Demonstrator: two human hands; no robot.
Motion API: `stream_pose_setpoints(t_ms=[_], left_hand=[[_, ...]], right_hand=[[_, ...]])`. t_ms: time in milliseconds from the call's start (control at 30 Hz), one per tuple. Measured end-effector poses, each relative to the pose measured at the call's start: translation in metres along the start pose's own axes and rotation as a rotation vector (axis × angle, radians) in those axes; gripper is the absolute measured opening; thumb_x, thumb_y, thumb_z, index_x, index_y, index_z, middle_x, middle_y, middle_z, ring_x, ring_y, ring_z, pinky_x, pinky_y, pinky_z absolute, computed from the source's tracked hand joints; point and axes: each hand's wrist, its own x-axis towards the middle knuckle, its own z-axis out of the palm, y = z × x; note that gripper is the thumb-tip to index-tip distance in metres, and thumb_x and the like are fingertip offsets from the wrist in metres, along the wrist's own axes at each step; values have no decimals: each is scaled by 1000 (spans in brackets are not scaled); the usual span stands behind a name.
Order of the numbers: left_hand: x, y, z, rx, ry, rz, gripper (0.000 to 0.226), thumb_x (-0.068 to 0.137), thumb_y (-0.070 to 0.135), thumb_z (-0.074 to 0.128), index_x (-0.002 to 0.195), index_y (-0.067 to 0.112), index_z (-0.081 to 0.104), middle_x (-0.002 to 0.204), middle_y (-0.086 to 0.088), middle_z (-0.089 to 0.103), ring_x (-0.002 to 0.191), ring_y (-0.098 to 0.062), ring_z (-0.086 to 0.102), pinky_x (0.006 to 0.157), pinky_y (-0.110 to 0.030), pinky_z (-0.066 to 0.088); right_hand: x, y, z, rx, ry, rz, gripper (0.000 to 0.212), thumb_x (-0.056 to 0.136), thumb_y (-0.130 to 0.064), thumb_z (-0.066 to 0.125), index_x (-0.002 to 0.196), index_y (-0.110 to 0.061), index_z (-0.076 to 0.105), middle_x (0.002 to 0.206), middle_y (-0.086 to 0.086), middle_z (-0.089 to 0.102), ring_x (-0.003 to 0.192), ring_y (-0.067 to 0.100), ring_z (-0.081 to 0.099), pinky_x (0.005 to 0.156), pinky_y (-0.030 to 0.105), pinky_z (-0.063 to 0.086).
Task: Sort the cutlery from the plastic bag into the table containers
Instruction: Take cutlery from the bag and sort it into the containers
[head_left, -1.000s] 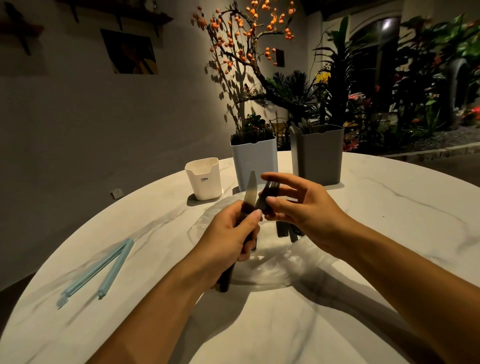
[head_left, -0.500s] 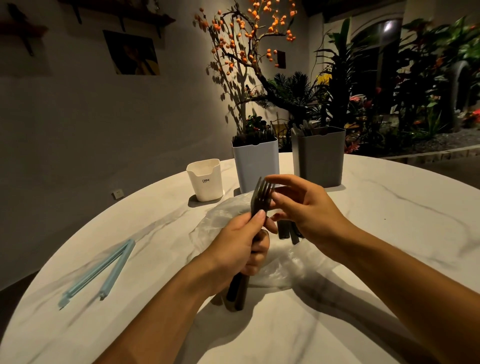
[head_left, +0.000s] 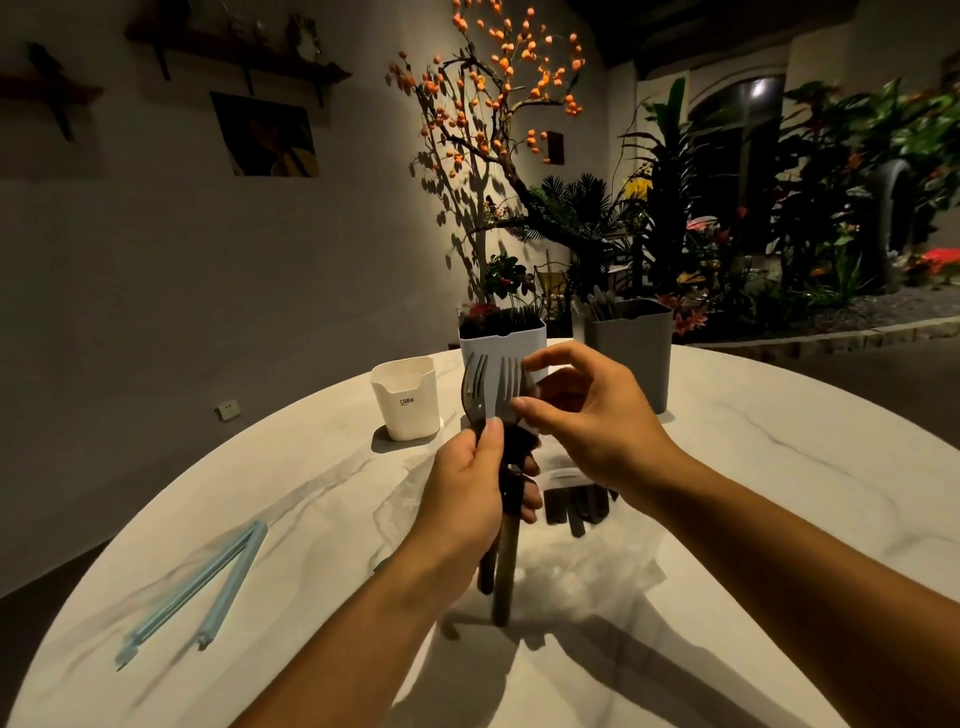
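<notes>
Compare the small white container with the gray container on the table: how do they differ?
The white container is cream-white and short; the gray container is dark gray and clearly taller. The white container looks empty from here, while cutlery tips poke above the gray container's rim. The white one carries small dark lettering on its front; the gray one shows none. It stands left of the hands, the gray one to their right. Both stand upright on the table.

Left hand (head_left: 467, 493) clenched; right hand (head_left: 587, 415) fingers (head_left: 522, 404) pinching.
</notes>
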Motion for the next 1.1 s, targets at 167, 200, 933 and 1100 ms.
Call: stream_pose_setpoints(t_ms=[167, 200, 933, 1100], left_hand=[[2, 16, 3, -9, -167, -41, 33, 105, 35, 36, 105, 13, 61, 71, -3, 63, 58, -12, 58, 59, -24, 52], [3, 17, 3, -18, -193, -61, 33, 105, 33, 37, 106, 11, 61, 70, -3, 63, 58, -13, 57, 58, -25, 51], [57, 48, 50, -80, -99, -115, 41, 104, 46, 31, 84, 13, 44, 58, 1, 36, 50, -11, 32, 48, -21, 31], [85, 55, 59, -142, -161, -124, 48, 103, 52, 29, 75, 16, 43, 56, 0, 32, 48, -12, 28, 49, -25, 26]], right_hand=[[9, -13, -11, -35, 20, 9, 37, 79, -21, 78, 112, -19, 62, 93, 2, 71, 85, 13, 69, 72, 27, 59], [9, -15, -12, -43, 14, 5, 36, 78, -21, 78, 110, -19, 63, 92, 2, 71, 83, 13, 70, 72, 27, 60], [65, -39, -64, -124, 6, -49, 26, 86, -12, 72, 110, -16, 61, 97, 3, 69, 84, 15, 70, 66, 29, 61], [82, -37, -75, -213, -32, -64, 43, 87, -6, 70, 124, -23, 56, 94, 8, 67, 80, 18, 71, 73, 31, 61]])
